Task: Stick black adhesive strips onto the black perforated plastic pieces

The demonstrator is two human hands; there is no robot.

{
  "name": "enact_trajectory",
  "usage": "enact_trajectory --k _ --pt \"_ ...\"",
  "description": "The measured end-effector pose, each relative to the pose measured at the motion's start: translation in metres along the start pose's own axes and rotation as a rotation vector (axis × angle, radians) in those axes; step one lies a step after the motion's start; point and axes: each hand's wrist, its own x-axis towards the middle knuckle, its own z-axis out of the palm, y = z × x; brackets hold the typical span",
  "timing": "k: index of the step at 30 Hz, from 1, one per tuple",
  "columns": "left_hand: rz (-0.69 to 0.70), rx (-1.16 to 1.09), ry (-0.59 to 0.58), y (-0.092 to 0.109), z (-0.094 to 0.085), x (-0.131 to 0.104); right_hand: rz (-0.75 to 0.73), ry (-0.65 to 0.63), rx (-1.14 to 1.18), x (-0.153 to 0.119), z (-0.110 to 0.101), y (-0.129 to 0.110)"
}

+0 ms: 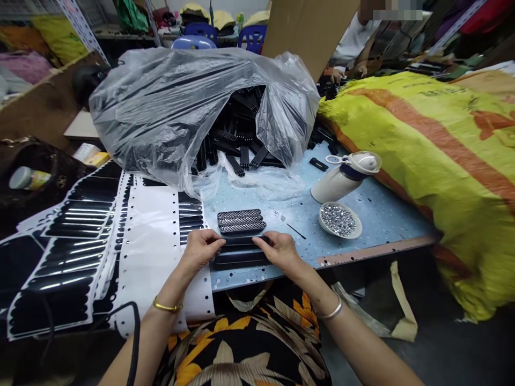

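Note:
Fingers pinched, my left hand (202,249) has the left end of a smooth black strip (240,240). The right end of the same strip is between the thumb and fingers of my right hand (281,251). It lies level, low over the blue tabletop or on it; I cannot tell which. Just beyond it rest several black pieces with a mesh pattern (241,220), side by side. Nearer to me, a smooth black piece (241,260) lies parallel to the table edge, its right end partly covered by my right hand.
Sheets of black strips (76,236) spread at left. A bowl of shiny bits (340,220), a white bottle (337,183) and a thin dark stick (296,231) are right. Behind, a clear plastic bag (161,107) spills black toothed pieces (244,153). A yellow sack (434,118) leans right; another person (356,43) sits beyond.

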Motion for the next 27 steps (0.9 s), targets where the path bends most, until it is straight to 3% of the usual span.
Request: enact_trajectory --k 4,6,8,11,14,17,19,22,25,27 --pt "-0.054 -0.094 -0.073 -0.002 -0.003 0.001 -0.015 -0.058 0.07 0.001 -0.006 0.005" --pt "-0.01 -0.025 -0.082 -0.002 -0.005 0.001 -0.018 -0.089 0.083 0.001 -0.011 0.008" --pt "0.174 0.136 0.003 -0.001 -0.005 -0.003 -0.024 -0.114 0.092 0.001 -0.014 0.009" --pt "0.673 0.378 0.144 0.004 0.002 -0.013 -0.05 -0.115 0.083 0.002 -0.015 0.006" --pt "1.037 0.546 -0.011 0.009 0.022 -0.026 -0.09 -0.096 0.062 0.004 -0.014 0.003" --pt "1.086 0.743 -0.178 0.008 0.04 -0.031 -0.124 -0.069 0.05 0.005 -0.014 0.002" --pt "1.044 0.796 -0.174 0.002 0.038 -0.031 -0.136 -0.053 0.052 0.006 -0.014 0.002" --pt "0.912 0.796 -0.045 -0.01 0.004 -0.03 -0.137 -0.032 0.059 0.005 -0.014 0.002" --pt "0.688 0.814 0.211 -0.022 -0.06 -0.031 -0.12 -0.026 0.074 0.004 -0.015 0.003" --pt "0.575 0.839 0.451 -0.028 -0.104 -0.03 -0.082 -0.007 0.116 0.002 -0.018 0.004"
